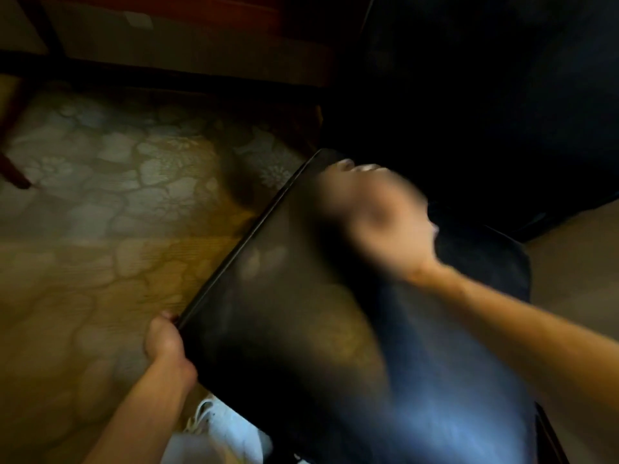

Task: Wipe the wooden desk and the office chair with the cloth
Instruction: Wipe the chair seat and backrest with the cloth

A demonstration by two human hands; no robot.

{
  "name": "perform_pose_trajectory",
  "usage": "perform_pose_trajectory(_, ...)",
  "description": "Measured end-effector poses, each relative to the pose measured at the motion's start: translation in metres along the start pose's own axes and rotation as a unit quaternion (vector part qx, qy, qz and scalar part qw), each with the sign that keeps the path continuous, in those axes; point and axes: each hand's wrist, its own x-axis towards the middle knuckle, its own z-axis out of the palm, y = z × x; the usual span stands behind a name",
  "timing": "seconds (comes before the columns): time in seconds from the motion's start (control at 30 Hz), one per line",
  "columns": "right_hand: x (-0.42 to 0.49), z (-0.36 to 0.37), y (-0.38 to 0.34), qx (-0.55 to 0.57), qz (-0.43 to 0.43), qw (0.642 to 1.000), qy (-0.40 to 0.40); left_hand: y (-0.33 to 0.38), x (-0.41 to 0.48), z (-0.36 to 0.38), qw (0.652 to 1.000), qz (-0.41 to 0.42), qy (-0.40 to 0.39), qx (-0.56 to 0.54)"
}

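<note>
The left fingers (164, 321) curl over the near-left edge of the chair (284, 313), thumb side toward the camera, so the left hand (165, 343) grips the rim. The grip looks meant to brace: it would stop a swivelling or rolling chair from turning away under pressure from the other hand.

The right fingers are too smeared to read, so I cannot tell whether they are spread flat or bunched round something. The right hand (382, 226) lies over the far part of the same dark panel, palm down as far as the blur allows. A pale strip at its far edge is likely the cloth (366, 168), but this is not certain. The smear suggests a wiping stroke across the panel, with the arm reaching in from the near right to cover the part farthest from the bracing hand.

The panel tilts, its long left edge running from the near left up to the far right. I cannot tell whether it is the chair's back or its seat. A bluish sheen lies on its near-right part.

A white shoe (207, 420) shows below the chair at the near edge, on the patterned floor (100, 195). The desk (214, 11) is a reddish wooden band at the far side, well apart from both hands. The chair appears to be the part of the job in hand.
</note>
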Motion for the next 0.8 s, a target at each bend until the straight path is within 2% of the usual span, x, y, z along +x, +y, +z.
perform_pose_trajectory(0.03,0.021,-0.005,0.026,-0.066,0.072,0.995,-0.012,0.0,-0.002,0.0,1.0,-0.005,-0.003,-0.002)
perform_pose_trajectory(0.07,0.036,-0.008,0.052,-0.089,0.134,0.986,-0.035,0.001,-0.004,0.0,1.0,-0.009,-0.004,0.0)
perform_pose_trajectory(0.1,0.042,-0.009,0.069,-0.078,0.159,0.982,-0.073,0.002,-0.003,0.001,1.0,-0.013,-0.001,0.0)
perform_pose_trajectory(0.17,0.04,-0.006,0.076,-0.032,0.187,0.977,-0.094,0.002,-0.005,0.005,1.0,-0.012,-0.001,0.001)
perform_pose_trajectory(0.27,0.024,0.008,0.027,-0.049,0.182,0.981,-0.048,-0.001,-0.004,0.006,1.0,0.007,-0.016,0.006)
perform_pose_trajectory(0.33,0.005,0.02,-0.031,-0.001,0.113,0.992,-0.064,-0.002,-0.003,0.006,1.0,0.009,-0.018,0.002)
perform_pose_trajectory(0.43,-0.049,0.044,-0.117,0.08,-0.058,0.992,-0.084,0.001,0.0,0.006,1.0,-0.007,-0.018,-0.02)
perform_pose_trajectory(0.5,-0.079,0.043,-0.158,0.112,-0.189,0.968,-0.118,0.003,0.005,0.003,0.997,-0.007,-0.06,-0.047)
perform_pose_trajectory(0.57,-0.085,0.037,-0.168,0.104,-0.297,0.931,-0.184,0.003,0.008,-0.001,0.993,-0.005,-0.087,-0.079)
perform_pose_trajectory(0.6,-0.078,0.034,-0.165,0.085,-0.332,0.921,-0.188,0.003,0.009,-0.002,0.991,-0.009,-0.095,-0.096)
perform_pose_trajectory(0.67,-0.049,0.032,-0.154,0.044,-0.303,0.941,-0.143,0.0,0.015,-0.006,0.99,-0.012,-0.099,-0.096)
perform_pose_trajectory(0.73,-0.009,0.033,-0.136,-0.022,-0.173,0.981,-0.085,0.002,0.014,-0.007,0.992,-0.032,-0.094,-0.08)
perform_pose_trajectory(0.8,0.007,0.038,-0.129,-0.067,-0.022,0.992,-0.109,0.007,0.017,-0.007,0.991,-0.058,-0.091,-0.077)
